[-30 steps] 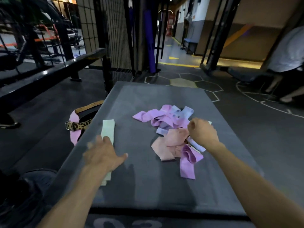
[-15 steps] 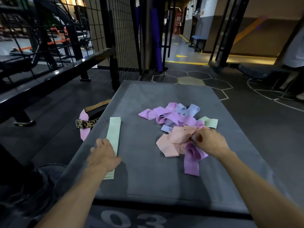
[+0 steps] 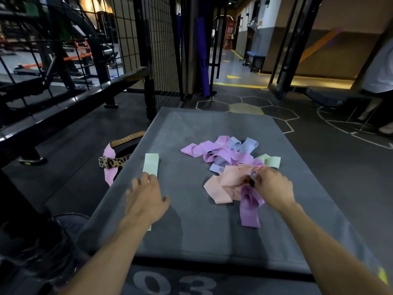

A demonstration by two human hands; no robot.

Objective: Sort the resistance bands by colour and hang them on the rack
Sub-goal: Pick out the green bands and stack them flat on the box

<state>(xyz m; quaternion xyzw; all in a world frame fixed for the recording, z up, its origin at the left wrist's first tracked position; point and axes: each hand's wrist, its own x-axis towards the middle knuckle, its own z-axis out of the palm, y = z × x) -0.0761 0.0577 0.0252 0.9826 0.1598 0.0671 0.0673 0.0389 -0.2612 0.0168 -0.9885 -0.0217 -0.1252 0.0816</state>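
Two hands are on the grey platform (image 3: 191, 226). My left hand (image 3: 144, 198) lies flat, fingers spread, on the pale green band (image 3: 151, 165), laid straight at 9 o'clock from the pile of bands (image 3: 225, 158). My right hand (image 3: 271, 186) pinches into the peach band (image 3: 221, 186) at the pile's 5 o'clock edge (another green one (image 3: 271, 160) peeks out at 3 o'clock). A purple band (image 3: 249, 207) trails toward me.

- Light level: dim indoor; warm glow at far doorway and top-left corner.
- Shadows: soft, dark, cast toward the near edge of the platform (image 3: 212, 128) under both forearms.
- Glare: sheen on black rail (image 3: 63, 103), left.
- Distortion: wide-angle bowing at frame edges.
- Focus: mildly soft overall; corners smeared.
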